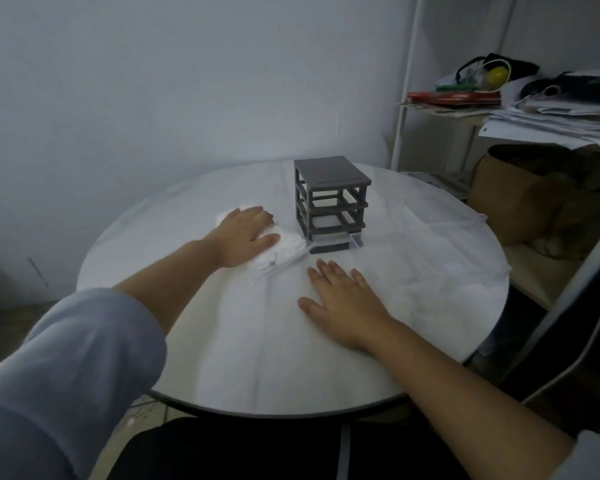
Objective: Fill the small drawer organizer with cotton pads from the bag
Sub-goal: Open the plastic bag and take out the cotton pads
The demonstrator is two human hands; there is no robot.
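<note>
A small dark grey drawer organizer (331, 202) stands near the middle of the round white table (430, 271). Its upper slots look hollow, and a drawer at the bottom sticks out slightly toward me. Just left of it lies a clear bag of white cotton pads (284, 252). My left hand (245, 237) rests on top of the bag, fingers curved over it. My right hand (343, 303) lies flat on the table in front of the organizer, fingers straight and holding nothing.
A white metal shelf (404, 98) at the right carries papers (551, 123), a red book and bags. Below it sits a brown paper bag (520, 199). A dark chair frame (568, 306) stands by the table's right edge. A plain wall is behind.
</note>
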